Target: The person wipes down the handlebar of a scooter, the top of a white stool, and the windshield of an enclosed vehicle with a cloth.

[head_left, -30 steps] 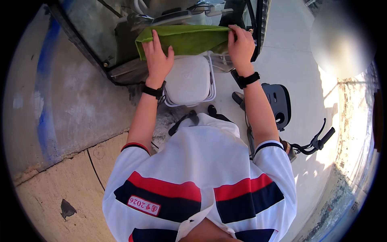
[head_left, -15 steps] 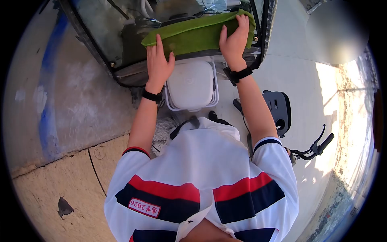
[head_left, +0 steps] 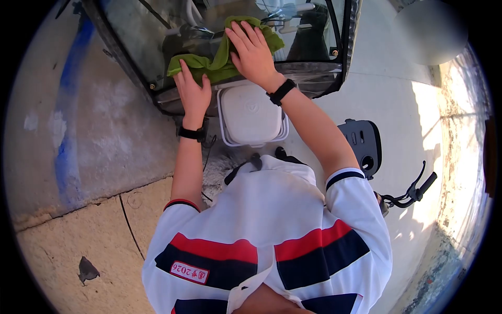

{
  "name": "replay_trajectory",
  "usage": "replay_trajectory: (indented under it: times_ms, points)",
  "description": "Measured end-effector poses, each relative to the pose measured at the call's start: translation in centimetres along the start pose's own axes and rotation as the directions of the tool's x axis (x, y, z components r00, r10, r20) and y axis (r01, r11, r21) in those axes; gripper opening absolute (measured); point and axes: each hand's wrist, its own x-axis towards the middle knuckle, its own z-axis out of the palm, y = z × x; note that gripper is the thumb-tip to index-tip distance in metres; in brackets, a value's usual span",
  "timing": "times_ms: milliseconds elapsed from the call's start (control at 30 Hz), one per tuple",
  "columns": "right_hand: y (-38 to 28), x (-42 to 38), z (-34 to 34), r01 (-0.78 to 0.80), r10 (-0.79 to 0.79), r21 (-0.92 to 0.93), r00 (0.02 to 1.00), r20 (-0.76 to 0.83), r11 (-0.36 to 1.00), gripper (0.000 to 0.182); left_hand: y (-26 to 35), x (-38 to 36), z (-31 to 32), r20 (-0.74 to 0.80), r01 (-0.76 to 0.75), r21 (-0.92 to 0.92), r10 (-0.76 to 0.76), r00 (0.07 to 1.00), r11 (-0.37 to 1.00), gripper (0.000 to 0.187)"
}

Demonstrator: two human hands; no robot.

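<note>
A green cloth (head_left: 219, 58) lies bunched and rippled against the lower part of a glass windscreen (head_left: 157, 52). My left hand (head_left: 192, 91) rests at the cloth's left end, fingers stretched over its edge and the thumb held apart. On the cloth's right part lies my right hand (head_left: 254, 56), its fingers extended flat and pressing down. Both palms face the glass, so the undersides of the fingers are hidden. Black bands circle both wrists.
Below the windscreen is a white lidded basket (head_left: 252, 115). To the right stand a grey plastic scooter panel (head_left: 362, 146) and a black handlebar grip with lever (head_left: 418, 188). A wall with a blue stripe (head_left: 68, 104) rises on the left.
My right hand has moved left, pulling the cloth's right end inward, so the spread strip is now bunched. My left hand has shifted slightly down and left.
</note>
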Motion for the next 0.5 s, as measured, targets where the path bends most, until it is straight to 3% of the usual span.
replay_trajectory:
  times_ms: [67, 333, 500]
  points:
    - [0.4, -0.2, -0.7, -0.117, 0.117, 0.005, 0.992, -0.043, 0.993, 0.073, 0.2, -0.1, 0.3, 0.001, -0.008, -0.014, 0.008, 1.000, 1.000, 0.078]
    - [5.9, -3.2, -3.4, -0.283, 0.246, -0.274, 0.956, -0.162, 0.919, 0.075, 2.9, 0.4, 2.8, 0.038, -0.011, -0.154, 0.017, 0.999, 0.988, 0.079]
    - [7.5, -6.3, -4.8, -0.424, 0.391, -0.312, 0.905, -0.165, 0.850, 0.082, 4.9, 0.6, 4.7, 0.064, -0.163, -0.108, 0.170, 0.983, 0.981, 0.081]
